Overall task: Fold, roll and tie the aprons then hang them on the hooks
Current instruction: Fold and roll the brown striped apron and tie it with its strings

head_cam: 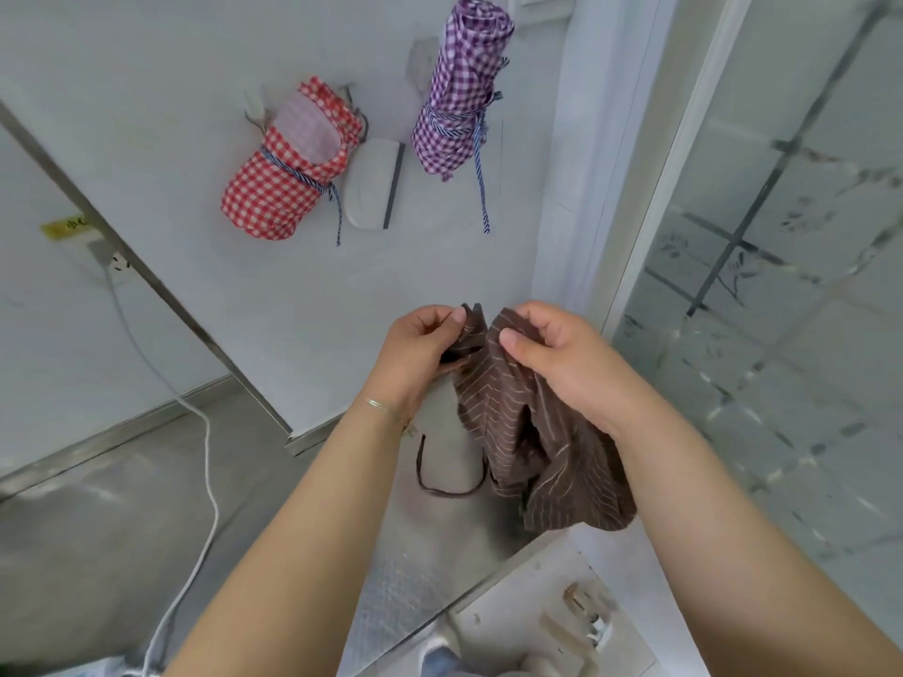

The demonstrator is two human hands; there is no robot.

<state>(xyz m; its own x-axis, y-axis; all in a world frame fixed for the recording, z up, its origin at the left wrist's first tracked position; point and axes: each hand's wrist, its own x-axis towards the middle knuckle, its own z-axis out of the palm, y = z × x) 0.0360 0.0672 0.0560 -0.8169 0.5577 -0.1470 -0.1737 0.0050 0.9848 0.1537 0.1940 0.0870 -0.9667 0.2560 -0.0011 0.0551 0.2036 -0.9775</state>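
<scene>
Brown striped apron [527, 422] at 6 o'clock of centre, bunched between both hands, unfolded. Left hand [415, 354] pinches top edge; right hand [562, 359] grips fabric, fingers curled. Cloth likely light, limp, non-slippery; best held at top corners. Thin tie [440, 476] dangles. Count: three aprons; red checked roll [278, 188] and purple checked roll [459, 95] hang tied at 11–12 o'clock.

I hold the loose apron [532, 432] low in the middle of the frame, my left hand [420, 349] on its upper left edge and my right hand [562, 359] on its upper right. Its strap [440, 473] hangs just left of it, under my left wrist. Above them, on the wall [195, 66], two rolled aprons hang: one [288, 163] at upper centre-left, another [464, 90] to its right and higher. A socket [115, 263] sits at the left edge, its cable [205, 456] running down to the floor [97, 530].
</scene>
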